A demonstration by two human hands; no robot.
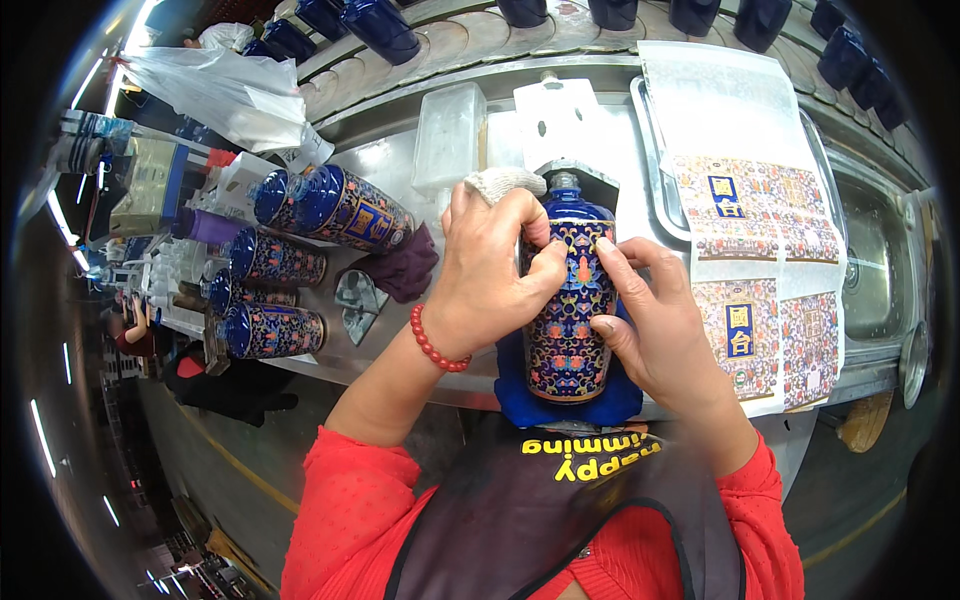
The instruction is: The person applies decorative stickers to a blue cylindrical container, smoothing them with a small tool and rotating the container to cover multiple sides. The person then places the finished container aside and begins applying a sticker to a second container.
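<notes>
Bright, glary worktop [380, 158] (edges dark, curved).

Top, a conveyor [455, 45] of overlapping rounded plates; upper left, a crumpled translucent plastic bag [220, 95]. Centre left, a clear box [445, 140] on the metal table [385, 165], with a bunched purple cloth [408, 262] nearer the viewer. Far right, a metal sink [872, 285], wet inside. Lower left, a yellow line [247, 475] across the grey floor [285, 450]. Left margin, glowing light tubes [48, 437] and a distant person [135, 335], small and indistinct
</notes>
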